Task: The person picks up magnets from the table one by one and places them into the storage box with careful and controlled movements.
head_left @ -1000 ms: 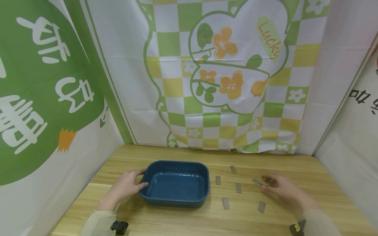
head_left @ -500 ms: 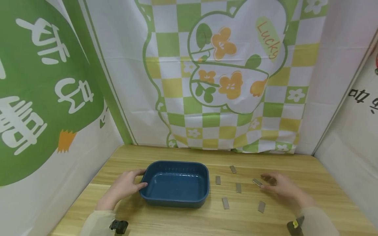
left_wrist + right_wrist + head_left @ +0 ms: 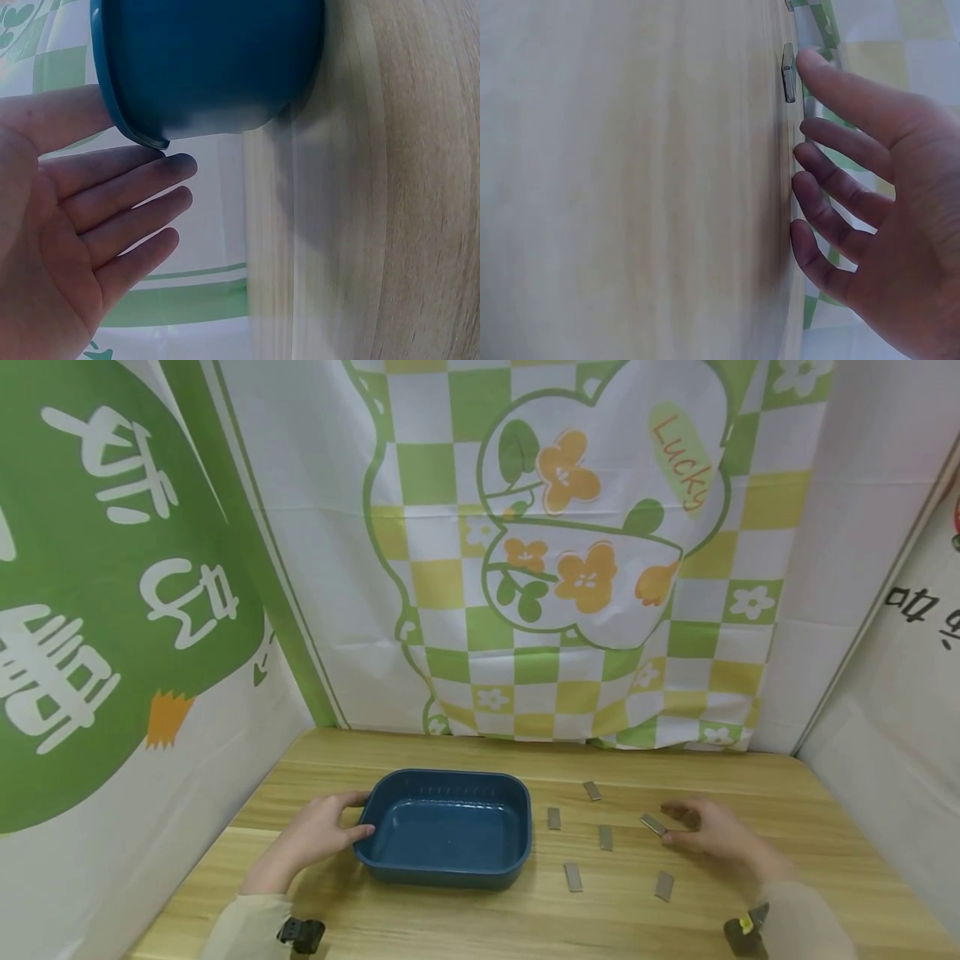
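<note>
A dark blue rectangular plastic container (image 3: 442, 877) rests on the wooden table. At its left end, my left hand (image 3: 318, 835) grips the rim between thumb and fingers; in the left wrist view the other fingers (image 3: 142, 232) extend below the rim. On the right, my right hand (image 3: 723, 839) is by a small flat grey metallic rectangle (image 3: 653, 824). The thumb tip lies at that piece's near end, and the right wrist view shows the fingers loosely bent and apart, with the piece (image 3: 789, 73) on the tabletop. Whether the thumb touches it, I cannot tell.
Several similar grey pieces lie between container and right hand, including one at the back (image 3: 592, 790) and one nearer the front (image 3: 573, 877). Another piece (image 3: 664, 886) lies in front of the right hand. A patterned cloth (image 3: 525, 693) hangs behind the table (image 3: 480, 927).
My right wrist has shifted slightly to the left, while its fingers stay beside the same grey piece. My left hand and the container hold their places.
</note>
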Available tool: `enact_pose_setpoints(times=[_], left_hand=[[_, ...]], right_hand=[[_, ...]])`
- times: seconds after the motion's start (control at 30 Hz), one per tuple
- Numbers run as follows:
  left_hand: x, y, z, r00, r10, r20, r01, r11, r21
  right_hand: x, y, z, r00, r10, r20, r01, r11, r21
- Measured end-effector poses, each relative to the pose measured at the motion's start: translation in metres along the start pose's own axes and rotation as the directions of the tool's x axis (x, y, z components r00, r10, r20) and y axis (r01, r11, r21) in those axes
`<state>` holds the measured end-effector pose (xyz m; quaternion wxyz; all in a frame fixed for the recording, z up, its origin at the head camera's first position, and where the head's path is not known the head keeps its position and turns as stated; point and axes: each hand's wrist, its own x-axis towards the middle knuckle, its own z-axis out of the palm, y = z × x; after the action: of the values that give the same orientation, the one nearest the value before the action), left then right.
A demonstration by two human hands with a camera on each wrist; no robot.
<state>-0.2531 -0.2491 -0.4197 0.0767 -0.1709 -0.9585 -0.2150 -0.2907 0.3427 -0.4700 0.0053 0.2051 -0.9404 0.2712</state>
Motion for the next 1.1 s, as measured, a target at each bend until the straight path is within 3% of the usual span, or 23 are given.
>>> enact_pose_setpoints(times=[0.33, 1.1], left_hand=[[0.001, -0.003, 0.000, 1.000, -0.001, 0.006, 0.001, 1.000, 0.002], [0.001, -0.004, 0.001, 1.000, 0.001, 0.010, -0.001, 1.000, 0.005]], right_hand=[[0.006, 0.000, 0.002, 1.000, 0.026, 0.002, -0.026, 1.000, -0.012], [0.012, 0.007, 0.004, 0.995, 0.087, 0.038, -0.090, 0.991, 0.101]])
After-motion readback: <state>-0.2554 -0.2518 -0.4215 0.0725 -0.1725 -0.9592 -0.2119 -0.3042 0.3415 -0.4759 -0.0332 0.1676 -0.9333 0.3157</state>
